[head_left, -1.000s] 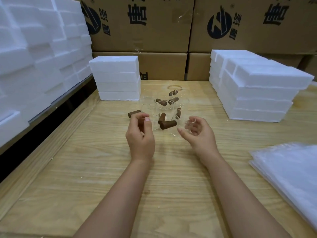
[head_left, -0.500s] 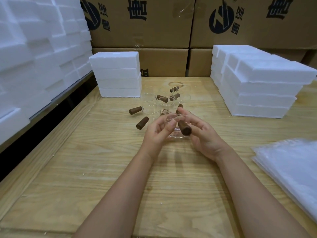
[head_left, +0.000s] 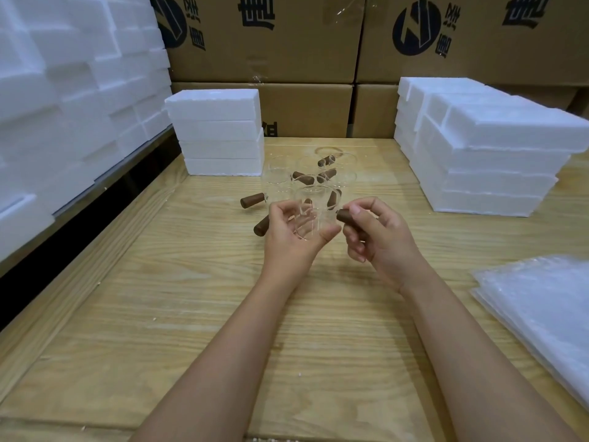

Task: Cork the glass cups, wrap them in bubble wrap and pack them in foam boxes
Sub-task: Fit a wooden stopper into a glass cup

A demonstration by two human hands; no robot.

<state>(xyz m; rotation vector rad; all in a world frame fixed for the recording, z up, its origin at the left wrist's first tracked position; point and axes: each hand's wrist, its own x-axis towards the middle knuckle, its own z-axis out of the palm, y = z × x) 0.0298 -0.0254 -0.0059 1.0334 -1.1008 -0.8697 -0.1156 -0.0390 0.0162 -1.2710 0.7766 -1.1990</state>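
My left hand (head_left: 288, 237) grips a clear glass cup (head_left: 310, 215) above the wooden table, its fingers curled round the wall. Just to its right, my right hand (head_left: 381, 239) pinches a dark brown cork (head_left: 347, 216) between thumb and fingers, its end close to the cup. Behind them stand several more clear glass cups (head_left: 280, 177), with brown corks (head_left: 304, 177) lying among them. Two loose corks lie to the left, one (head_left: 252, 200) near the cups and one (head_left: 262, 226) partly hidden by my left hand.
A stack of white foam boxes (head_left: 220, 132) stands at the back left of the table (head_left: 191, 298), a larger stack (head_left: 484, 154) at the right. Bubble wrap sheets (head_left: 538, 304) lie at the right edge. Foam boxes (head_left: 63, 90) fill the left; cardboard cartons (head_left: 264, 43) line the back.
My left hand has taken a glass cup and raised it. My right hand, with the cork, has drawn apart to the right of the cup.
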